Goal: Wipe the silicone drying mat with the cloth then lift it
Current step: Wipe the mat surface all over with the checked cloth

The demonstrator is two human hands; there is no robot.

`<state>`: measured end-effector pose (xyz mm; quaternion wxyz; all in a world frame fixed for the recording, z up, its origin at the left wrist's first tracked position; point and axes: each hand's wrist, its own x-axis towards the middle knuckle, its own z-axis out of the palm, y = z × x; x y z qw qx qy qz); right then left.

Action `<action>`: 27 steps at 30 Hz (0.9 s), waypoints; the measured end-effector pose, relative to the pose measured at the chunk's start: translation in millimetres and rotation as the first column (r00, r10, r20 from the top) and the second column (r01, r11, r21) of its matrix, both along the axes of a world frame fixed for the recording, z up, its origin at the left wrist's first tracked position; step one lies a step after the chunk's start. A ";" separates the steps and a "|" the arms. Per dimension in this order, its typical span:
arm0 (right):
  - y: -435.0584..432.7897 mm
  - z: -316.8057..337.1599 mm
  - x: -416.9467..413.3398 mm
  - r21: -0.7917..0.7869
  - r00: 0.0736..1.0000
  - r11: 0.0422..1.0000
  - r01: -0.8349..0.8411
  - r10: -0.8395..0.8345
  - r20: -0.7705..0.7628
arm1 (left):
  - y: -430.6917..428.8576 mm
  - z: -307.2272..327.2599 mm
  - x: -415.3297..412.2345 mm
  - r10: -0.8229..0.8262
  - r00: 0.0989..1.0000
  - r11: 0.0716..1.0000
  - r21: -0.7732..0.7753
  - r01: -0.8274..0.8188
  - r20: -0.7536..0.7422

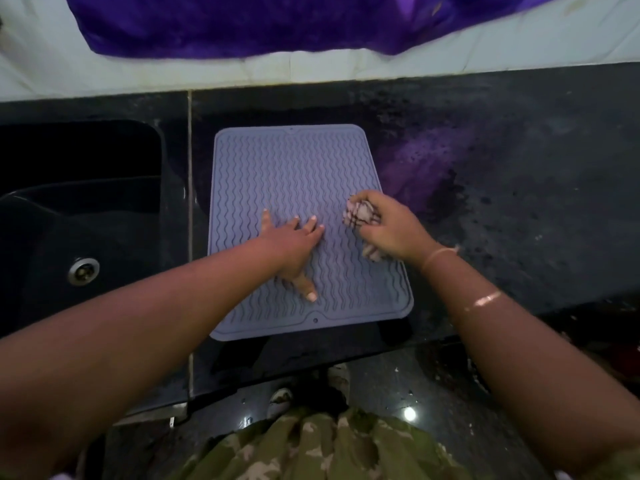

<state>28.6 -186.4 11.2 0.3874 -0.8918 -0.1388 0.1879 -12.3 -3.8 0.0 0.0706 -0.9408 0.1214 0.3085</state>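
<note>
While left hand [294, 247] lies flat on mat [298, 168], right hand [388, 226] grips cloth [360, 214], sink [79, 202] leftward

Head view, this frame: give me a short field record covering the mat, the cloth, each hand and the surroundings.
mat: grey silicone drying mat, flat on black counter
cloth: bunched in right hand, cloth at the mat's right side
left hand: left hand pressed flat on mat, fingers spread
sink: black sink left of the mat
backdrop: purple fabric hanging above the counter
stage: wiping, mat not lifted
</note>
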 end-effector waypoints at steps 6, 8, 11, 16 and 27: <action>9.5 -33.2 -41.0 -0.408 0.906 0.897 -0.170 0.305 0.292 | 3.5 -11.6 -7.2 -0.053 0.997 0.995 0.090 0.048 0.061; 4.1 -34.0 -57.1 -0.422 0.857 0.870 -0.257 0.407 0.317 | 3.2 -12.6 -7.4 -0.072 0.995 0.992 0.109 0.064 0.074; -8.1 -33.1 -73.1 -0.474 0.766 0.788 -0.394 0.566 0.305 | 3.6 -13.4 -7.1 -0.086 0.992 0.989 0.131 0.074 0.089; -30.7 -28.4 -70.5 -0.601 0.683 0.665 -0.444 0.685 0.254 | 1.6 -10.7 -8.2 -0.091 0.992 0.983 0.166 0.077 0.082; -42.5 -2.9 -32.8 0.072 0.972 0.972 0.223 -0.227 0.066 | -16.4 12.3 6.7 -0.019 1.000 0.996 0.086 0.018 0.003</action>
